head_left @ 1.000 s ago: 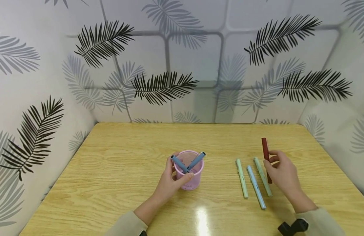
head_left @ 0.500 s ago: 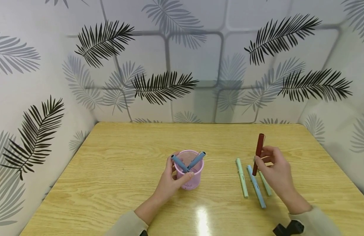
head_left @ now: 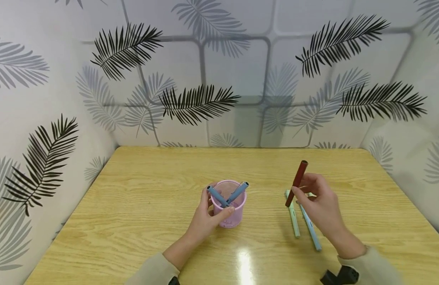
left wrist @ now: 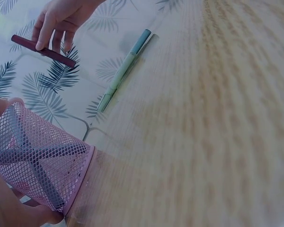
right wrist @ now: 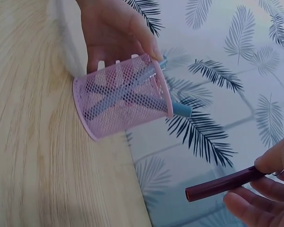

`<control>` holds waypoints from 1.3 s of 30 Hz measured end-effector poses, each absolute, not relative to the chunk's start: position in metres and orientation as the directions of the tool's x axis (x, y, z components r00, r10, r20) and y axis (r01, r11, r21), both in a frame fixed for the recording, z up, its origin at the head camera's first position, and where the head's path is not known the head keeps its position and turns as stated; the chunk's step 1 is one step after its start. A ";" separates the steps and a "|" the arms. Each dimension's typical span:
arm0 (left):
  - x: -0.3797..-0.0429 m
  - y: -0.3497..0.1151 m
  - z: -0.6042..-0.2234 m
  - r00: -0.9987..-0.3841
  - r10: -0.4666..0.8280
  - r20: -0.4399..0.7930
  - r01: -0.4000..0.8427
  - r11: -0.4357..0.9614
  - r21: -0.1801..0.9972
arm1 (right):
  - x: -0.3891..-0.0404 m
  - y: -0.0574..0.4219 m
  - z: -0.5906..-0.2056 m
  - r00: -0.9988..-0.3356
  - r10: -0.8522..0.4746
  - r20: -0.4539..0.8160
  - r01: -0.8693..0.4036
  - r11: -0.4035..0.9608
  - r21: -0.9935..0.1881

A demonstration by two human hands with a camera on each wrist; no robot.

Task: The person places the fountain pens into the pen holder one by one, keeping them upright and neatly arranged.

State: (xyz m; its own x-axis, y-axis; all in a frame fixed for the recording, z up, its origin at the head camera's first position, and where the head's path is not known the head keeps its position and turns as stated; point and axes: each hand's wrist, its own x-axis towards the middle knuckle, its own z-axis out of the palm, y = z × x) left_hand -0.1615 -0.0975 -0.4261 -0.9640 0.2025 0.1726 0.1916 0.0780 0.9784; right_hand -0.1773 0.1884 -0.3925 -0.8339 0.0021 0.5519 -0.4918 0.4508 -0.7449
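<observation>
My left hand [head_left: 203,221] grips a pink mesh pen holder [head_left: 231,219] that stands upright on the table. Two blue pens lean crosswise inside it, a left one [head_left: 217,196] and a right one [head_left: 238,192], their ends above the rim. A dark red pen [head_left: 298,176] is pinched between the thumb and fingers of my right hand [head_left: 322,204], tilted and raised over the table. Beneath and beside that hand lie a light green pen [head_left: 294,219] and a light blue pen [head_left: 313,233]. Another green pen is mostly hidden behind the right hand.
The wooden table [head_left: 141,198] reaches back to a leaf-patterned wall covering [head_left: 219,71], which also rises at both sides. A bright light reflection [head_left: 244,265] shows on the tabletop near the front.
My right hand has moved left with the dark red pen, lifting it from beside the green pen and tilting it. The left hand and the pen holder stay in place.
</observation>
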 end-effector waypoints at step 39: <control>-0.161 -0.096 -0.426 -0.959 0.210 0.190 0.204 0.051 0.978 | -0.176 0.118 -0.390 -0.750 -0.111 0.652 -0.661 0.098 -0.744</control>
State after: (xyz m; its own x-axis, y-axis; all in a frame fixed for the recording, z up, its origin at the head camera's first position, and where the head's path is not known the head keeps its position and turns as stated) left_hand -0.1614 -0.0959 -0.4263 -0.9592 0.2099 0.1896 0.2043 0.0509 0.9776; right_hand -0.1756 0.1178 -0.3901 -0.7505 -0.1107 0.6515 -0.6606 0.0984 -0.7442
